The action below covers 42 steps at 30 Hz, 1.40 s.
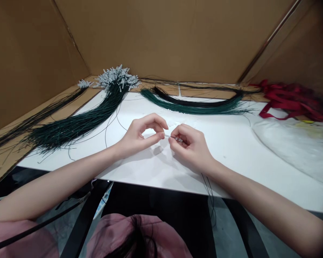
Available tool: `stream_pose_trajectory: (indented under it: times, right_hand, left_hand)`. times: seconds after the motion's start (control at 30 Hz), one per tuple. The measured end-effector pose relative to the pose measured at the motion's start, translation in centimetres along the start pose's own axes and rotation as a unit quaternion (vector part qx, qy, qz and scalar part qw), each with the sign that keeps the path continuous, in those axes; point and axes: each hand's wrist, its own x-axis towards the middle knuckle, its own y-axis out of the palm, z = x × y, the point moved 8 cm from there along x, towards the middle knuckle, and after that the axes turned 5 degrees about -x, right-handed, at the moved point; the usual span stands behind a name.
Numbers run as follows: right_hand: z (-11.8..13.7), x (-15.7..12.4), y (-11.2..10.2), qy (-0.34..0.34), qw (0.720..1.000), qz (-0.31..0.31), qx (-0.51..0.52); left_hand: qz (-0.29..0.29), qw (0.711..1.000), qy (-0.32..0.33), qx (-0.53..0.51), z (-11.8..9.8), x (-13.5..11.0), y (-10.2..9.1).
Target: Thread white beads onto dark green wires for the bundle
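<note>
Wire (167,135): between our hands, over the tabletop (244,157), kinda back from its near edge
Right hand (191,145): we're pinching it, white beads (179,139) showing
Left hand (141,135): fingertips at it, can't tell if gripping

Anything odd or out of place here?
Only untidiness stands out: ends splay from the white-tipped green bundle, red ribbon lies heaped, dark strands dangle off the white tabletop below the right hand.

From the wearer's head, the one camera looks forward and down: pink clothing (168,236) lies nearest at the bottom edge, the hands (191,145) close at mid-frame, the white surface (242,161) beneath them, and cardboard walls (164,39) behind.
</note>
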Motion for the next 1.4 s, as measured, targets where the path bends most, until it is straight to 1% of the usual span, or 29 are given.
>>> stream_pose_trajectory:
  times: [0.1,0.2,0.27,0.33,0.4,0.43,0.5,0.6,0.67,0.73,1.07,1.13,1.17,1.23,1.3,1.33,1.4]
  right_hand:
    - [-0.3,0.0,0.0,0.009,1.000,0.000,0.001]
    - [-0.3,0.1,0.0,0.008,1.000,-0.001,0.002]
    - [-0.2,0.1,0.0,0.003,1.000,0.000,0.001]
    - [-0.1,0.1,0.0,-0.001,1.000,0.003,-0.001]
    - [0.0,0.1,0.0,-0.006,1.000,0.004,-0.003]
    - [0.1,0.1,0.0,-0.009,1.000,0.005,-0.003]
    - [0.1,0.0,0.0,-0.013,1.000,0.008,-0.004]
    - [0.1,0.0,0.0,-0.014,1.000,0.009,-0.002]
    - [0.1,-0.1,0.0,-0.016,1.000,0.007,-0.003]
    - [0.3,-0.1,0.0,-0.021,1.000,0.007,-0.008]
    - [1.0,-0.1,-0.1,-0.037,0.999,0.011,-0.014]
    - [1.0,0.0,-0.1,-0.041,0.999,0.006,-0.016]
    - [1.0,0.0,-0.1,-0.043,0.999,0.003,-0.015]
    - [1.0,0.0,-0.1,-0.045,0.999,0.000,-0.015]
    - [1.0,0.0,-0.1,-0.047,0.999,-0.001,-0.015]
    - [1.0,0.0,-0.1,-0.046,0.999,-0.002,-0.015]
    - [0.9,0.0,-0.2,-0.044,0.999,-0.003,-0.012]
  left_hand:
    - [-0.002,1.000,-0.001,-0.007,0.0,0.0,0.0]
    - [0.008,1.000,-0.013,-0.026,0.1,0.1,0.0]
    - [0.001,1.000,-0.019,-0.023,0.3,0.3,-0.6]
    - [-0.026,0.999,-0.017,0.019,0.6,0.6,-1.6]
    - [-0.045,0.993,-0.012,0.107,1.0,0.8,-2.6]
    - [-0.040,0.987,-0.016,0.158,1.3,0.9,-2.9]
    - [-0.005,0.969,-0.029,0.247,2.3,1.1,-2.8]
    - [0.053,0.945,-0.046,0.321,3.8,1.2,-2.3]
    - [0.070,0.935,-0.051,0.343,4.5,1.3,-2.0]
    - [0.071,0.929,-0.051,0.359,4.7,1.4,-1.8]
    - [0.087,0.913,-0.046,0.396,4.6,1.5,-0.9]
    - [0.075,0.920,-0.033,0.384,4.1,1.6,-0.9]
    - [0.063,0.930,-0.027,0.361,3.8,1.7,-1.1]
    - [0.034,0.960,-0.027,0.277,3.3,1.8,-1.6]
    - [0.011,0.985,-0.041,0.169,3.0,1.7,-2.0]
    - [0.006,0.991,-0.050,0.121,2.9,1.6,-2.1]
    - [0.010,0.996,-0.060,0.059,2.6,1.3,-1.9]
